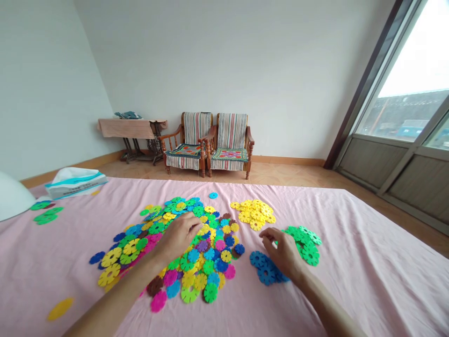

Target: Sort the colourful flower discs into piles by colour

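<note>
Hovering apart, left hand [178, 236] and right hand [282, 252] over discs [210, 292]; tissue box [75, 182] lettering unreadable.

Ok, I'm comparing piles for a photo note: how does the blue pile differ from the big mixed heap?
The blue pile is one colour, while the big mixed heap mixes many colours. The blue pile is also far smaller than the heap. The right hand is above the blue pile, the left hand over the heap. Both are flower-shaped plastic discs lying flat on the pink sheet.
</note>
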Demonstrator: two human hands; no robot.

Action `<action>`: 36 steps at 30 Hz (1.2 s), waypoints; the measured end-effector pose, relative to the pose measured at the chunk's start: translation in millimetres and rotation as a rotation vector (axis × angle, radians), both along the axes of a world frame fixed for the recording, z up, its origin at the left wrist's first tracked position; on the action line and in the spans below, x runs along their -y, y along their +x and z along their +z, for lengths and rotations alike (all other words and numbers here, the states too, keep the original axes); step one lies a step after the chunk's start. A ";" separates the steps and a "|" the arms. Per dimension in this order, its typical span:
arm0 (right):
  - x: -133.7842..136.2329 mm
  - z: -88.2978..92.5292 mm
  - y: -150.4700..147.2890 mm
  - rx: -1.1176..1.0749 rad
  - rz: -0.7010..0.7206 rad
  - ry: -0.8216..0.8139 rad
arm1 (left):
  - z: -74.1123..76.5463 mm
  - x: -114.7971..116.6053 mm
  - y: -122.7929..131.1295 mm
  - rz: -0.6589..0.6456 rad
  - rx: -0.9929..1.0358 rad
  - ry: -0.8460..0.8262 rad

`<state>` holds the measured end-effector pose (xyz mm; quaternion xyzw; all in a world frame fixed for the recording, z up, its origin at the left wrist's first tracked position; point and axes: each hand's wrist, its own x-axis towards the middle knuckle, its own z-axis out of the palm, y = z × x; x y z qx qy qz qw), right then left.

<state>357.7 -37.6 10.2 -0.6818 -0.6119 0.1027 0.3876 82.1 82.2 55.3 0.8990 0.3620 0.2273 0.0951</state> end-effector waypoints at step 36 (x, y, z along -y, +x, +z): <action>-70.9 -8.9 -8.1 -0.168 -0.168 0.012 | -52.0 -39.7 -26.2 0.226 0.047 0.224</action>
